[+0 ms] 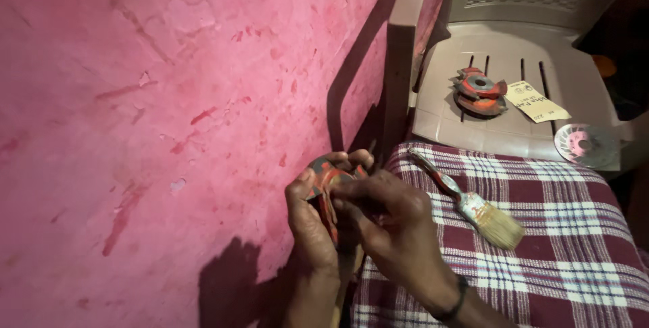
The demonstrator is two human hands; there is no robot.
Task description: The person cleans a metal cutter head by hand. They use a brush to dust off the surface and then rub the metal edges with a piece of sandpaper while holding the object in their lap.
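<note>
Nearest the camera, the left hand (pixel 309 223) and the right hand (pixel 389 216) close together around a round red-and-grey cutter disc (pixel 329 178), fingers curled and pinching it from both sides, low at about 6 o'clock beside the pink wall (pixel 149 118). A paintbrush (pixel 471 203) lies on the checked cloth (pixel 547 233) at 3 o'clock of the hands, just beside the right one. On the plastic chair (pixel 446 108) at 1 o'clock rest a second red cutter (pixel 479 91), a yellowish paper tag (pixel 536 101) and a grey grinding disc (pixel 585 145).
</note>
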